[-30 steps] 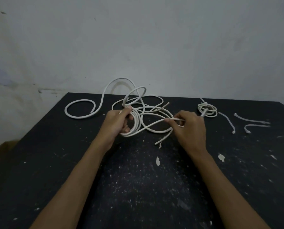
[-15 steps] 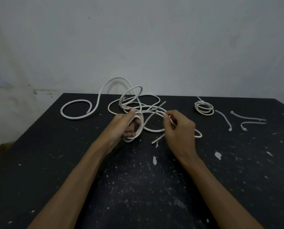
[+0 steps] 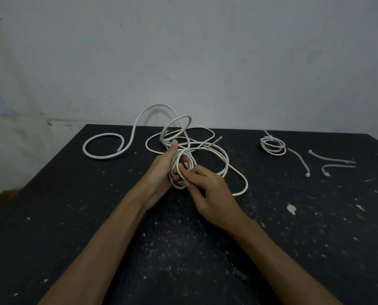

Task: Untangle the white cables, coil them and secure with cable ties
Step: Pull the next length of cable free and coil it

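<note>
My left hand [image 3: 161,170] grips a small coil of thin white cable [image 3: 181,166] at the middle of the black table [image 3: 51,216]. My right hand [image 3: 212,192] pinches a strand of the same cable against that coil. Loose loops of this cable [image 3: 232,170] trail to the right and back. A thicker white cable [image 3: 104,148] curls at the back left and arches up toward the tangle. A small coil held by a tie [image 3: 272,146] lies at the back right. Three loose cable ties [image 3: 300,160] lie further right.
A pale wall stands close behind the table's far edge. White paint flecks and a scrap [image 3: 291,209] dot the tabletop. The table's left edge drops to a floor with a brownish object [image 3: 5,194].
My right hand has moved left with the strand and now meets the coil in my left hand. The coil has gained a turn, and the loose loops have drawn in.
</note>
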